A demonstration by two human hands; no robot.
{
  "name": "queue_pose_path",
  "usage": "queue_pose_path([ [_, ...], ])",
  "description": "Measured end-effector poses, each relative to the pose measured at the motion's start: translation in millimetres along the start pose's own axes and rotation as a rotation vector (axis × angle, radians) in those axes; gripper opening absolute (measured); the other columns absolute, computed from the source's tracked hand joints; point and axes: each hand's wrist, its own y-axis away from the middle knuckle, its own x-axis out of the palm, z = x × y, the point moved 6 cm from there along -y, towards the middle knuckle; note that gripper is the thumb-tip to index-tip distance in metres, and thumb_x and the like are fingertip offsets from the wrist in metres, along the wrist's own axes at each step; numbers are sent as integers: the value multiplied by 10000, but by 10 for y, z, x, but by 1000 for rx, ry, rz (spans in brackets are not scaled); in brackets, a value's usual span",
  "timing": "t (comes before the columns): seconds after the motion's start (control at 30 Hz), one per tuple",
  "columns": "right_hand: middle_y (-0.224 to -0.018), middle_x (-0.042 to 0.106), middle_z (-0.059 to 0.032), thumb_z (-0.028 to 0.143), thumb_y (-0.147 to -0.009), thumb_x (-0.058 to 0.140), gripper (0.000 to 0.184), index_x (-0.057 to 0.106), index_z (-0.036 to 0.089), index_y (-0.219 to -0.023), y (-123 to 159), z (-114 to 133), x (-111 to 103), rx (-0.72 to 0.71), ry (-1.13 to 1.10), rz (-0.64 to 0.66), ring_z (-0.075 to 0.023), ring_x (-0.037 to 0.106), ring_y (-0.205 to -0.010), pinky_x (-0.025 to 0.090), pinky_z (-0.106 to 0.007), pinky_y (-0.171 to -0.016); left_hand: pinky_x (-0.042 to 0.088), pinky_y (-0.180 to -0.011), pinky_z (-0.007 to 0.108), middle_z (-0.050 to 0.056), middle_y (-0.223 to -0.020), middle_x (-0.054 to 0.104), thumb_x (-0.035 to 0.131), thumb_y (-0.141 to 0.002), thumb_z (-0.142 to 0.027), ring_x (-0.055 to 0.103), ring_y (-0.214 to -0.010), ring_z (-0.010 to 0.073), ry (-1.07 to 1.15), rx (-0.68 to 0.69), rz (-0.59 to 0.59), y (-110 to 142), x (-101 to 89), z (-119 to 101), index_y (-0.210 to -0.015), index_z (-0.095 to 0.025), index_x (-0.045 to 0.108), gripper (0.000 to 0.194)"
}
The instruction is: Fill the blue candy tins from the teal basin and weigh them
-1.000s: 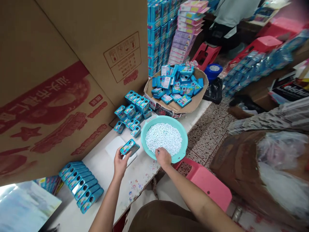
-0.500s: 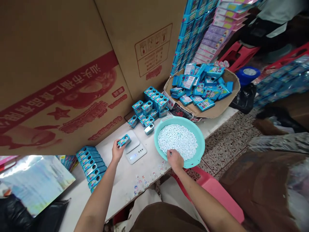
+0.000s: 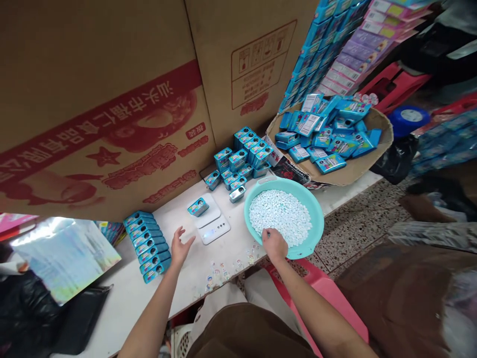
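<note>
Ahead and right of the wide, empty left grip point(image 3: 180, 249), the nearer one, a blue box point(image 3: 198, 207) sits on the white scale point(image 3: 203, 219), long axis slanting rightward, while the right grip point(image 3: 275, 244) rests curled at pellets point(image 3: 281, 211), contents hidden.

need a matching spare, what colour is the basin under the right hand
The basin is light turquoise; the head view shows it best.

soft, even light; glare on the glossy sheet point(image 3: 69, 261); blurred edges.
</note>
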Motion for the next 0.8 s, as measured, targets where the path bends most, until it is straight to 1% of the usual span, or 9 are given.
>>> queue_pose_path([
  [0.1,-808,618,-44,326,-892,422,307,660,180,-765,7,0,-5,1,-8,-7,-124,435,-647,155,-273,-535,423,-937,482,146,-1120,611,685,-599,-480,555,-1116,295,6,-101,35,362,14,303,-1194,-175,468,703],
  [0.17,-816,621,-47,326,-890,421,307,664,183,-770,9,-4,3,1,-10,-4,-128,445,-654,157,-274,-535,432,-926,484,146,-1104,622,691,-582,-483,565,-1103,299,9,-147,49,571,40,449,-1183,-172,478,710],
  [0.27,-835,628,-48,330,-887,421,305,668,191,-775,10,-16,20,9,-10,-2,-134,468,-668,163,-274,-534,435,-925,487,151,-1092,630,689,-576,-492,578,-1085,300,5,-194,64,814,78,583,-1178,-160,486,716],
  [0.37,-835,631,-52,334,-883,426,305,676,195,-778,12,-25,27,19,-8,-6,-139,489,-674,178,-274,-533,434,-927,492,147,-1078,638,688,-574,-491,586,-1074,299,5,-226,80,966,104,646,-1170,-155,497,710],
  [0.5,-823,636,-55,338,-887,406,331,683,196,-772,24,-20,34,15,-6,-1,-144,500,-666,195,-275,-527,437,-924,495,118,-1051,652,691,-574,-470,595,-1066,297,11,-247,72,1041,96,664,-1145,-180,519,664],
  [0.6,-819,639,-60,342,-890,386,349,689,199,-791,34,-25,46,11,-2,2,-149,510,-664,220,-271,-529,437,-925,489,124,-1067,649,688,-578,-475,590,-1076,296,15,-248,70,1019,77,650,-1139,-176,522,658],
  [0.67,-825,642,-66,356,-889,381,356,694,202,-820,28,-47,67,21,-8,13,-156,528,-674,255,-267,-538,438,-923,483,131,-1074,646,688,-579,-484,588,-1078,296,20,-243,62,974,60,635,-1138,-171,520,662],
  [0.73,-884,651,-70,388,-877,397,346,693,209,-879,-3,-75,104,30,-20,45,-173,561,-729,307,-262,-562,440,-919,478,131,-1075,646,690,-576,-490,590,-1074,295,30,-231,50,911,44,609,-1133,-174,522,663],
  [0.8,-1003,647,-80,417,-853,438,341,675,206,-978,-66,-88,166,16,-24,111,-196,589,-835,366,-262,-613,441,-914,474,132,-1078,645,692,-570,-497,590,-1074,297,42,-222,33,843,26,573,-1127,-176,526,664],
])
